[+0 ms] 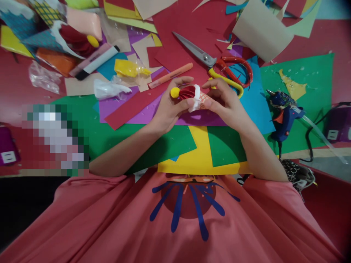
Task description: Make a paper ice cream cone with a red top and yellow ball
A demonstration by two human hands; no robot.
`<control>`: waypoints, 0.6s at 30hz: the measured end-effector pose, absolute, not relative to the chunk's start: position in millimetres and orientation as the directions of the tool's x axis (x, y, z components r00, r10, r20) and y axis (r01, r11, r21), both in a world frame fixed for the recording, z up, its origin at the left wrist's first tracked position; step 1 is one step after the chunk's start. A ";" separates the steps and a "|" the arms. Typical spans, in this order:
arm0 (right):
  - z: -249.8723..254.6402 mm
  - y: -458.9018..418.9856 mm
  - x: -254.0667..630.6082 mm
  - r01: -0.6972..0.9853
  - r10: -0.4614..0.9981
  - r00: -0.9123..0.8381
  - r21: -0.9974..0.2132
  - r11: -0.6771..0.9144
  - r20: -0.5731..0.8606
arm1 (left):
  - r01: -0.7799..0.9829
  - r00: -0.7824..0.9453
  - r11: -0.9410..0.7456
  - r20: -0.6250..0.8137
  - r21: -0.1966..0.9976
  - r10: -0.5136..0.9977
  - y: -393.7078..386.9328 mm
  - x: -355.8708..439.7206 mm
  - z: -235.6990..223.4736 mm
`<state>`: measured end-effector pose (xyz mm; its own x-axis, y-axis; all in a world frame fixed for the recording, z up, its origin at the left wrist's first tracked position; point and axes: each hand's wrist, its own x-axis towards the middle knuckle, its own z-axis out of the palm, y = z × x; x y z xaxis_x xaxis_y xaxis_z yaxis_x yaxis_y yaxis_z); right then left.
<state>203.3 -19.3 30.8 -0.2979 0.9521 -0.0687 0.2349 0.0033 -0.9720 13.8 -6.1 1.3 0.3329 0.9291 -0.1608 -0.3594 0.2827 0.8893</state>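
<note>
Between my two hands is a small craft ice cream cone (pixel 196 98), lying on its side. It has a yellow ball at the left tip, a ridged dark red scoop, a white wavy rim and an orange-patterned cone. My left hand (pixel 172 106) is closed around the scoop and rim, its thumb on the white part. My right hand (pixel 223 104) pinches the patterned cone from the right. Beyond my hands lie an orange marker (pixel 170 76) and large scissors (pixel 210 60) with red and yellow handles, apart from my fingers.
A blue glue gun (pixel 283 120) with a clear stick and black cord lies at the right. Finished-looking blue cones (pixel 46 38), a white marker (pixel 97 62) and a yellow clay packet (pixel 131 68) sit at upper left. Coloured paper sheets overlap, including a green sheet (pixel 230 146) near me.
</note>
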 end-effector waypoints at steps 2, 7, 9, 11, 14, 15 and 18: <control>27.6 -20.3 203.1 0.266 0.954 -0.294 -0.964 0.023 -0.058 | -0.373 0.312 0.261 -0.145 0.890 0.939 -6.3 14.9 0.7; 24.6 -20.0 204.2 0.290 0.958 -0.286 -0.955 0.063 -0.024 | -0.394 0.304 0.229 -0.109 0.890 0.946 -5.5 15.2 -4.5; 27.0 -19.1 205.3 0.276 0.969 -0.247 -0.956 0.096 0.026 | -0.394 0.306 0.245 -0.125 0.886 0.944 -5.5 15.1 -3.6; 30.2 -18.4 206.3 0.261 0.978 -0.183 -0.955 0.141 0.095 | -0.387 0.300 0.262 -0.149 0.884 0.942 -5.9 15.5 -0.6; 34.1 -18.9 206.8 0.260 0.969 -0.109 -0.935 0.243 0.221 | -0.351 0.294 0.266 -0.164 0.898 0.942 -6.8 16.2 4.2; 34.9 -19.3 206.6 0.258 0.959 -0.100 -0.925 0.281 0.263 | -0.339 0.295 0.267 -0.167 0.902 0.941 -7.1 16.4 5.2; 36.5 -21.0 204.8 0.236 0.936 -0.135 -0.907 0.350 0.326 | -0.343 0.287 0.294 -0.199 0.892 0.937 -7.3 16.9 6.2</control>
